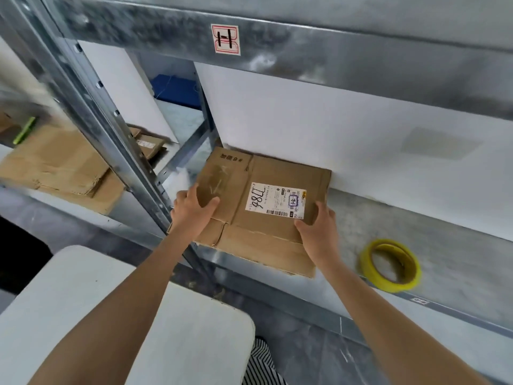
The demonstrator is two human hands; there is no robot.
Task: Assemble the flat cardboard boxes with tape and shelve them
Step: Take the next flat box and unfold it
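Note:
A flat brown cardboard box (261, 234) with a white shipping label lies on the metal shelf (416, 245), its near flaps hanging over the shelf's front edge. My left hand (191, 212) grips the box's left side, thumb on top. My right hand (319, 232) holds the box near its right side, thumb across the top next to the label. A roll of yellow tape (391, 265) lies flat on the shelf to the right of the box, apart from both hands.
A steel upright (111, 126) stands just left of the box. More flattened cardboard (55, 165) lies on the neighbouring shelf at left, with a green object beside it. A shelf beam (305, 51) runs overhead. A white padded seat (116, 315) is below my arms.

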